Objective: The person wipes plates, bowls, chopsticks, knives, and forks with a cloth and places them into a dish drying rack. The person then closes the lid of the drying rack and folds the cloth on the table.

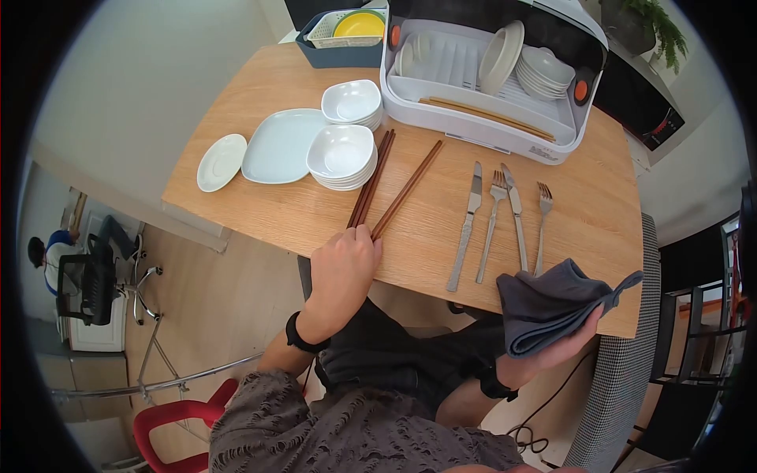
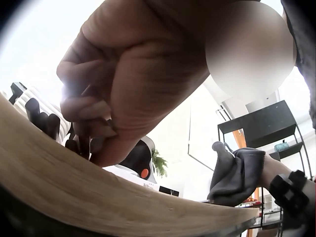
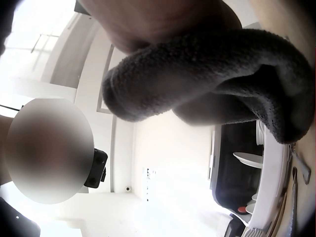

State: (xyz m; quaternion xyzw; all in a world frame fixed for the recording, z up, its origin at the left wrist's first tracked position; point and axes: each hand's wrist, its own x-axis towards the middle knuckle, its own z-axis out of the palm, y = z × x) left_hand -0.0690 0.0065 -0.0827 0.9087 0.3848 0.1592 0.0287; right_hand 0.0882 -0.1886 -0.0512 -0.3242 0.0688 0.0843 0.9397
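My left hand [image 1: 344, 264] is at the table's front edge, its fingers curled around the near ends of dark brown chopsticks [image 1: 407, 189]. More chopsticks [image 1: 374, 183] lie just left of these, and their dark ends [image 2: 33, 108] show beyond the fingers in the left wrist view. A folded dark grey cloth [image 1: 552, 303] is held in my right hand [image 1: 564, 347] over the front right edge. It overlaps the handle ends of the nearest cutlery: a knife [image 1: 514, 201] and a fork [image 1: 544, 206]. Another fork [image 1: 494, 209] and knife [image 1: 472, 206] lie to their left.
Stacked white bowls [image 1: 341, 154], a pale square plate [image 1: 280, 150] and a small oval plate [image 1: 221, 162] stand left. Behind is an open white dish box [image 1: 481, 102] holding dishes and light chopsticks. A blue bin [image 1: 339, 57] stands beside it. A grey checked bench [image 1: 631, 378] is right.
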